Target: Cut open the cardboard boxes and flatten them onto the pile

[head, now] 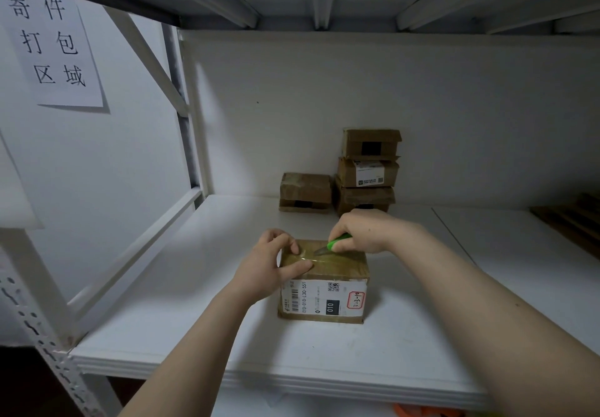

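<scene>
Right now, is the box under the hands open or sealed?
Sealed. The box has its top flaps flat under shiny tape; the knife tip rests on that tape.

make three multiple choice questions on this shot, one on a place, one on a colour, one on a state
1. Where is the stack of three boxes?
A. at the back of the shelf, right of a single box
B. on the floor
C. in the person's arms

2. What colour is the handle of the knife in the right hand?
A. red
B. green
C. black

3. What state is the near box in?
A. flattened
B. open, flaps up
C. closed, blade on its top tape

Answers:
1 A, the stack stands against the back wall beside the lone box.
2 B, green shows below the curled fingers.
3 C, the flaps lie shut under the tape, with the blade tip on it.
</scene>
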